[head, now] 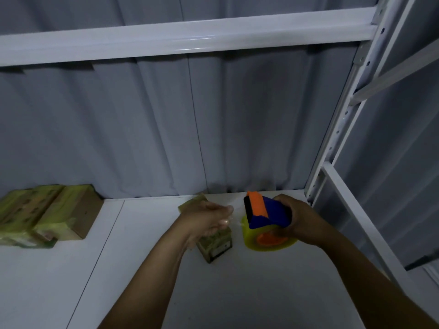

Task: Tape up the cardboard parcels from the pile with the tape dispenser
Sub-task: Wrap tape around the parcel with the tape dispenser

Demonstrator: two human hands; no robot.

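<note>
Head view, looking down onto a white shelf board (237, 295) backed by a grey corrugated wall (154, 129).

(a) Right hand (293, 222), at 4 o'clock from the frame centre: fingers curled and clamped round the tape dispenser (263, 211), a blue body with an orange plate and a black edge facing 12 o'clock. The yellowish tape roll (268, 244) with an orange core hangs at the dispenser's 6 o'clock side, close above the board.

(b) Left hand (207, 217), just at 9 o'clock of the dispenser: it lies over a small cardboard parcel (216, 246), fingers (224, 210) pointing toward 3 o'clock at the dispenser. Motion blur hides the grip; it cannot be told whether the fingers pinch anything or only rest on the parcel.

(c) The parcel stands on the board under the left hand, its green-printed near end showing at 6 o'clock of the hand and a corner showing at 10 o'clock. It sits just beside the tape roll, at the roll's 9 o'clock.

(d) Pile of parcels (45, 214), glossy and yellow-green, lies at 9 o'clock near the frame's left edge, against the wall and well apart from both hands.

(e) White horizontal beam (185, 39) at 12 o'clock; perforated white upright (344, 115) at 2 o'clock.
</note>
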